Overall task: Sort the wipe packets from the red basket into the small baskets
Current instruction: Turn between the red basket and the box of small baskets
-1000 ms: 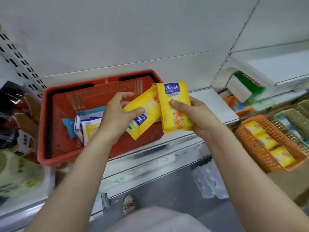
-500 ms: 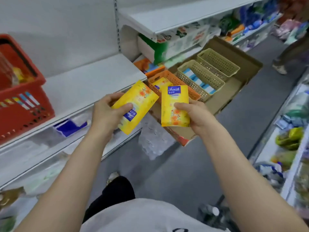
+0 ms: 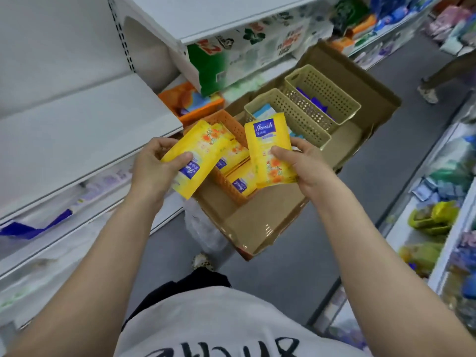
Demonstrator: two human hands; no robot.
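Note:
My left hand (image 3: pixel 152 168) grips a yellow wipe packet (image 3: pixel 198 153), tilted, logo end down, over the left side of the orange small basket (image 3: pixel 226 179). In my right hand (image 3: pixel 301 163) is a second yellow wipe packet (image 3: pixel 268 148), upright, pinched over the basket's right side. Several yellow packets (image 3: pixel 239 181) lie inside the orange basket. Behind it stand two beige small baskets: the nearer beige basket (image 3: pixel 298 119) holds pale blue and white packets, the farther beige basket (image 3: pixel 332 99) holds dark blue ones. The red basket is out of view.
All three baskets sit in an open cardboard tray (image 3: pixel 257 228) on the aisle floor (image 3: pixel 296 266). A white shelf (image 3: pixel 77 130) runs along the left, stocked shelves (image 3: pixel 438 215) on the right. A person's foot (image 3: pixel 427 92) shows at far right.
The view swung right, away from the red basket, which has left the frame. Both hands carried their yellow packets over the orange basket.

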